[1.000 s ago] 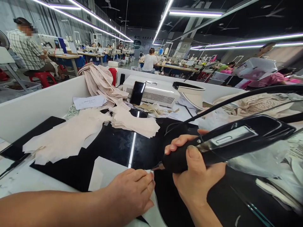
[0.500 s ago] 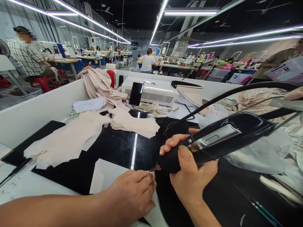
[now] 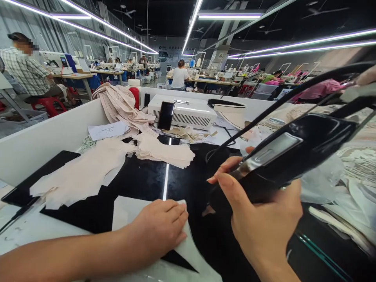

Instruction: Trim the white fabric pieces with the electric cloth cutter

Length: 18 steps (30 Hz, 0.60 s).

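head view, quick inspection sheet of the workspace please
surface: glossy black panel, light reflected in it
job's things: pale sheet under left hand; black handheld tool, tip apart from the sheet
clutter: stacked pale cut pieces, phone, white vented box
hands: left rests on the sheet; right hand grips the tool
cables: black cable arches beyond the tool; ends unclear
surroundings: seated person in checked shirt; another person's hand at the right edge

One left hand (image 3: pixel 163 225), one right hand (image 3: pixel 264 219) and one black handheld tool (image 3: pixel 305 147) are seen from lower centre to right. Just above mid-frame, one phone (image 3: pixel 166 115), one white vented box (image 3: pixel 188 111) and one red cylinder (image 3: pixel 134 97) are counted.
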Tool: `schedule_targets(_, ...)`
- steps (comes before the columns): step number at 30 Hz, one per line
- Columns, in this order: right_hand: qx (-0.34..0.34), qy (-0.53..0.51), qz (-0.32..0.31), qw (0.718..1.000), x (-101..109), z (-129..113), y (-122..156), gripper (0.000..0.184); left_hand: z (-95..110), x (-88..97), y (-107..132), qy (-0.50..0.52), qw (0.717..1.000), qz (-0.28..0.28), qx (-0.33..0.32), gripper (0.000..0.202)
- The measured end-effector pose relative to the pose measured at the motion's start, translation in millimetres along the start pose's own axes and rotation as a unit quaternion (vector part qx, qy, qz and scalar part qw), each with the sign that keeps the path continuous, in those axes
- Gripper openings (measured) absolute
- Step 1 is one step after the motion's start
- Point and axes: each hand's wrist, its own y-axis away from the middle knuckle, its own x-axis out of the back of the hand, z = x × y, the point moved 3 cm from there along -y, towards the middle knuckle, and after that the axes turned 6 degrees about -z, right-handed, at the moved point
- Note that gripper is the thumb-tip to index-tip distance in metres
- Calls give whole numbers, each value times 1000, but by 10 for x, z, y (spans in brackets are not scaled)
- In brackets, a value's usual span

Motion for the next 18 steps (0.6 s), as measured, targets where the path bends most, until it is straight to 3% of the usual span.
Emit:
schedule_targets(3,-22,54,28,998,94,-45,17,72,-159,19,15,13,999,3,32,34)
schedule_targets(9,-22,-78,33,996,187,-94,117,68,-353,81,36,11,998,30,47,29)
schedule_targets(15,-14,-123,19,992,266,-105,236,59,-136,167,24,91,994,43,-30,29)
schedule_targets(18,-22,-132,24,991,267,-101,268,60,-2,140,10,139,988,18,-62,31)
